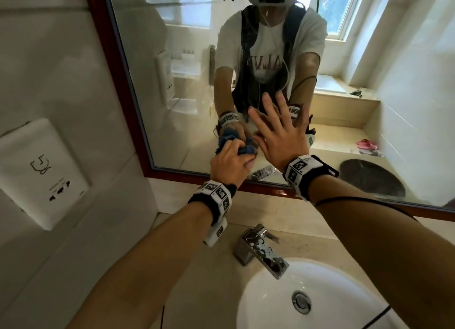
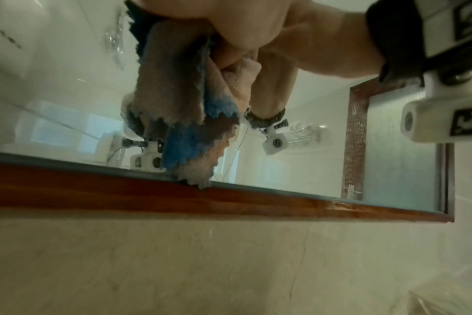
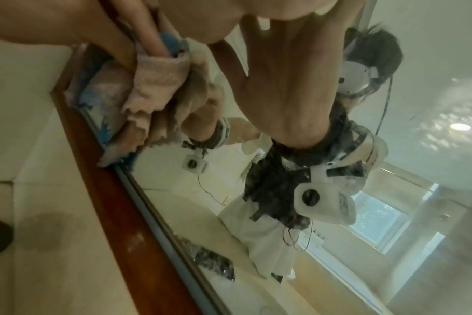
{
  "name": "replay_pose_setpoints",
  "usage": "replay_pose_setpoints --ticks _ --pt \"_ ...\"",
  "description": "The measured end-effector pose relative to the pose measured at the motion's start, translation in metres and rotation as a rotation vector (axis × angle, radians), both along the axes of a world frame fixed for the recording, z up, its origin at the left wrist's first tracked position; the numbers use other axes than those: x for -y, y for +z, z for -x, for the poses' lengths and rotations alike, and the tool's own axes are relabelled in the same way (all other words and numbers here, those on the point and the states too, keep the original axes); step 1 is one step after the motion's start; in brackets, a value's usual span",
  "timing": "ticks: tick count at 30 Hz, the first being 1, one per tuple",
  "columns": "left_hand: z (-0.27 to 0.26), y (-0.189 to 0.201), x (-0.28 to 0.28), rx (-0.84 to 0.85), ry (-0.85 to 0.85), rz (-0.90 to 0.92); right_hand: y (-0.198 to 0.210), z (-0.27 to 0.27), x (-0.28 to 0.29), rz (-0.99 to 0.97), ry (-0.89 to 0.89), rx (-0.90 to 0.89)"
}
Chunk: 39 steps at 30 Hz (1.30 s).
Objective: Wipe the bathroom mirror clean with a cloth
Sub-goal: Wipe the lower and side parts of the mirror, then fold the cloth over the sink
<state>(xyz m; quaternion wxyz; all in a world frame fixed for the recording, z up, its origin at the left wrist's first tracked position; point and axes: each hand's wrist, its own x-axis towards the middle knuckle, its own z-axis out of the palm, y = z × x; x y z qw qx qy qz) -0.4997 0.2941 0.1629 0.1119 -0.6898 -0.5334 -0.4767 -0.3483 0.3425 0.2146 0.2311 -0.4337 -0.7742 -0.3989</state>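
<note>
The mirror [image 1: 369,57] has a dark red wooden frame [image 1: 118,77] and stands above the counter. My left hand [image 1: 230,162] grips a bunched blue and pinkish cloth [image 1: 243,149] against the glass near the bottom edge. In the left wrist view, the cloth [image 2: 170,85] hangs from my left hand [image 2: 245,27], and its lowest corner reaches the frame [image 2: 121,189]. My right hand [image 1: 278,134] lies flat on the glass just right of the cloth, fingers spread. In the right wrist view, my right hand [image 3: 202,19] meets its reflection beside the cloth [image 3: 159,78].
A chrome tap [image 1: 261,250] and a white basin [image 1: 270,304] sit on the beige counter directly below my arms. A white wall unit [image 1: 41,173] is mounted on the tiles left of the mirror. A person's reflection fills the upper glass.
</note>
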Motion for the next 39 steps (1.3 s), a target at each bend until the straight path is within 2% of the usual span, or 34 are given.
replay_pose_setpoints --ticks 4,10,14,20,26,29,32,35,39 --pt "-0.003 -0.014 -0.005 -0.078 0.002 -0.043 -0.020 -0.026 0.006 0.054 -0.031 0.021" --pt "-0.028 -0.054 -0.007 -0.177 -0.030 0.116 -0.049 -0.052 0.009 0.108 -0.067 0.026" --pt "-0.048 -0.077 0.001 -0.127 -0.010 0.226 -0.052 -0.055 0.008 0.088 -0.041 0.032" --pt "-0.060 -0.078 0.000 -0.065 0.052 0.282 -0.067 -0.073 0.016 0.130 -0.051 0.015" --pt "-0.063 -0.060 0.012 -0.044 -0.012 0.484 -0.086 -0.090 0.046 0.407 -0.158 -0.019" --pt "-0.065 -0.052 0.024 0.005 -0.006 0.490 -0.096 -0.093 0.069 0.536 -0.139 -0.204" --pt "-0.068 -0.041 0.040 0.044 -0.001 0.514 -0.108 -0.098 0.088 0.708 -0.064 -0.597" --pt "-0.075 -0.033 0.060 0.079 -0.008 0.493 -0.115 -0.100 0.108 0.788 0.092 -1.012" --pt "-0.087 -0.028 0.087 0.253 -0.025 0.462 -0.106 -0.094 0.146 0.856 0.162 -1.304"
